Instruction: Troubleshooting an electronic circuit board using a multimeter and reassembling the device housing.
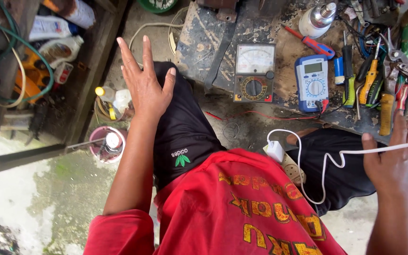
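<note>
Two hands spread open, white cable [355, 152] crossing right hand [395, 158].
Left hand [145, 82] empty; cable looks light, floppy; best gripped near charger plug [275, 150].

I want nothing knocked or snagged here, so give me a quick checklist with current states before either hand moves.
1. Left hand empty, fingers spread: ok.
2. Right hand free of the white cable: not ok, the cable crosses it.
3. White charger plug plugged in: cannot tell.
4. Analog meter lying flat on the bench: ok.
5. Blue digital meter leads tidy: not ok, they trail loose.
</note>
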